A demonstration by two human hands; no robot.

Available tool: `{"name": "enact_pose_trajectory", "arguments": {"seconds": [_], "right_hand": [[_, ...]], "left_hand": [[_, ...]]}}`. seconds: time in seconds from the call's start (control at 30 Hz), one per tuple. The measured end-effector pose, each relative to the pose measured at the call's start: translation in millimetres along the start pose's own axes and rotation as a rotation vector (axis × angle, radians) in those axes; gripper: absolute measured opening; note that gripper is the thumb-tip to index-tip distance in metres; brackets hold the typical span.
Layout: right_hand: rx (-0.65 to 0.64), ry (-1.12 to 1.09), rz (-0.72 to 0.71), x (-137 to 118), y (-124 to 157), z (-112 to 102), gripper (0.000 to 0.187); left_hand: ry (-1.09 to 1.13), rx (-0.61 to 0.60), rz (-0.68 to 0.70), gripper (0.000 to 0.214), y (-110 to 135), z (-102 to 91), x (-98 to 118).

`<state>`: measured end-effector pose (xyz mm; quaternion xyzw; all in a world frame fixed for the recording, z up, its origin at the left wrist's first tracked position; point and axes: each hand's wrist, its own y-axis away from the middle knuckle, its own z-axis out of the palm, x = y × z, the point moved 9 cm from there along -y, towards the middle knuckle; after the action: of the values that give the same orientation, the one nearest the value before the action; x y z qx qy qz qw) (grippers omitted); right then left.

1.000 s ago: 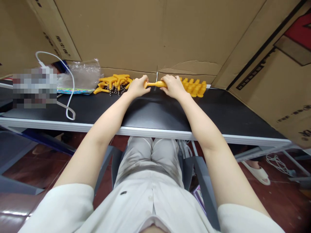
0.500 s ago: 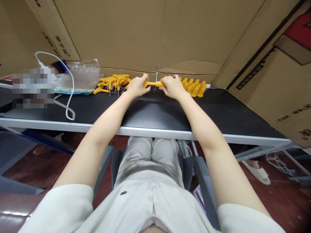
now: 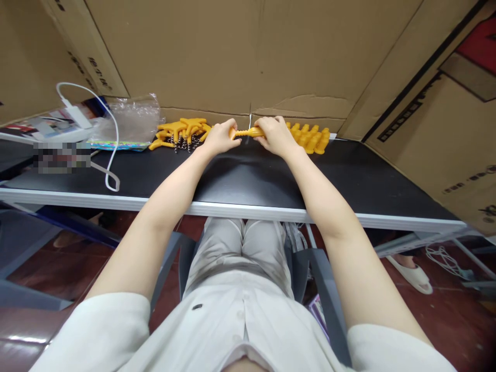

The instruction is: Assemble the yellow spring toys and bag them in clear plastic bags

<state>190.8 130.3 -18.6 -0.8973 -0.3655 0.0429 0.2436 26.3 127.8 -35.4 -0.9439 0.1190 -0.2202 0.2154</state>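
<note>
- Grasped in both hands is one yellow plastic rod (image 3: 244,133), its ribbed middle bare between them; the left hand (image 3: 220,137) pinches one end, the right hand (image 3: 276,136) the thicker other
- Rod lies level near the far side of the black tabletop (image 3: 248,178), before a cardboard panel (image 3: 248,57)
- Left of the left hand: piled yellow hand-shaped pieces (image 3: 177,128) with coil springs (image 3: 183,145)
- Beside the right hand: rows of yellow stepped pieces (image 3: 311,139)

The black worktop (image 3: 248,178) has a silver near edge (image 3: 248,211). At left lie a white cable (image 3: 117,135) and clear plastic bag (image 3: 134,120); farther right, heaped yellow hand-shaped pieces (image 3: 178,127) with coil springs (image 3: 192,143), then yellow ridged pieces (image 3: 310,138) in rows.
</note>
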Motion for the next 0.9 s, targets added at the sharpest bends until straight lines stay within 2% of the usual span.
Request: {"name": "enact_pose_trajectory", "arguments": {"seconds": [0.13,0.37,0.57,0.9], "right_hand": [[0.028,-0.01,-0.028,-5.7,-0.8,-3.6,0.034],[0.028,-0.019,-0.028,-5.5,0.1,-4.2,0.034],[-0.021,-0.018,-0.02,-5.1,0.2,-0.4,0.031],[-0.102,-0.044,0.01,-1.5,1.7,4.8,0.03]], "left_hand": [[0.036,-0.011,0.002,0.044,-1.4,0.2,-0.8],[-0.04,-0.023,-0.009,0.05,1.7,-2.7,1.6],[-0.104,-0.029,-0.027,0.056,6.9,-5.4,6.0],[-0.129,0.027,0.054,0.053,6.1,-8.7,16.1]]}}
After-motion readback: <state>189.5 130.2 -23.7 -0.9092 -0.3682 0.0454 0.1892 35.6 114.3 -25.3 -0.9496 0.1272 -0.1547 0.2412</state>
